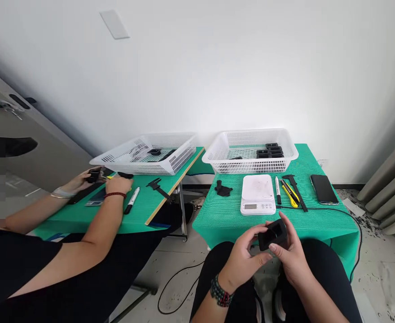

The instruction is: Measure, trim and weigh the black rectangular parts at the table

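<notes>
Between my two hands is a black rectangular block with a hollow middle (278, 231), held tilted above my lap at the table's front edge. My left hand (246, 255) grips its left side, fingers curled at the opening. On the right, my right hand (290, 258) has its thumb on the near face and its fingers behind. Just beyond the block sits a white digital scale (258, 193). Beside the scale lie a black-and-white marker (278, 190), a yellow utility knife (290, 194) and a black caliper (295, 192).
A white basket (251, 166) holds several black blocks (270, 150). A phone (323, 189) lies at right, a crumpled black piece (223, 188) at left. A cable (358, 224) hangs off the right edge. A co-worker's hands (118, 185) work at the left table, near another basket (170, 167).
</notes>
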Demonstrator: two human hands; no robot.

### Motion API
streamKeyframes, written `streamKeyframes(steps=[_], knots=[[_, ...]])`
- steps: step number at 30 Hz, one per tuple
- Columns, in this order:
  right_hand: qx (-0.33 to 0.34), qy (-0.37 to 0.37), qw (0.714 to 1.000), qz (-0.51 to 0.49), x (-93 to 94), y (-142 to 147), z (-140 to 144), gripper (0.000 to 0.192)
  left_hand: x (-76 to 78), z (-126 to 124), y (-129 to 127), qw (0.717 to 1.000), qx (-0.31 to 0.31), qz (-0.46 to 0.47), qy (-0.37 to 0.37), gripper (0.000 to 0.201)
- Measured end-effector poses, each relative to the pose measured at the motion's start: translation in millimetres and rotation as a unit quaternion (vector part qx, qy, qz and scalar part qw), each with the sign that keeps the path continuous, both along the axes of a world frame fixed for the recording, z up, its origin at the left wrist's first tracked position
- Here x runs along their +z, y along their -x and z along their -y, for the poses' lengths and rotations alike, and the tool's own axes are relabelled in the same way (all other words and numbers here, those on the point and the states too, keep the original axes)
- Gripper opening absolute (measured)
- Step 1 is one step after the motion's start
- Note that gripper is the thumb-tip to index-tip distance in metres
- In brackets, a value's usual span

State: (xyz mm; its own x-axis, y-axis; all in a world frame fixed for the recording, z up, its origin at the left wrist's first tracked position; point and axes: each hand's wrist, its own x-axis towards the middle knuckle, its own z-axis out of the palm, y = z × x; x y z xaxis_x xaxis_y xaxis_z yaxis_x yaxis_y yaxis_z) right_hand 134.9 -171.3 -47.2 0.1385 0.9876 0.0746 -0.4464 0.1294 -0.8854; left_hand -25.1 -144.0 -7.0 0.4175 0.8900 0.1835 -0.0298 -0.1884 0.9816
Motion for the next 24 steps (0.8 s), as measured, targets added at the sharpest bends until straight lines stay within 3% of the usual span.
streamKeyframes(steps=[5, 8, 11, 14, 19, 21, 24], knots=[[0.015, -0.056, 0.997, 0.057, 45.1, -15, -42, 0.082, 42.4, -39, -5, 0.999, 0.015, 0.013, -0.042, 0.036], [0.028, -0.103, 0.986, 0.129, 78.8, -30, -85, 0.087, 70.3, -80, -9, 0.997, 0.018, 0.055, -0.052, 0.037], [0.015, -0.156, 0.960, 0.234, 117.1, -49, -146, 0.093, 98.1, -143, -13, 0.995, 0.024, 0.040, -0.093, 0.043], [-0.039, -0.157, 0.918, 0.361, 152.3, -65, -221, 0.088, 117.6, -224, -20, 0.988, 0.019, 0.023, -0.149, 0.038], [-0.117, -0.085, 0.868, 0.475, 186.4, -69, -344, 0.067, 121.1, -367, -34, 0.971, 0.044, -0.128, -0.195, 0.038], [-0.116, -0.038, 0.854, 0.506, 187.9, -67, -387, 0.063, 112.9, -417, -39, 0.953, 0.047, -0.224, -0.200, 0.042], [-0.059, 0.040, 0.821, 0.566, 175.2, -71, -442, 0.058, 94.6, -480, -45, 0.911, 0.023, -0.356, -0.206, 0.049]])
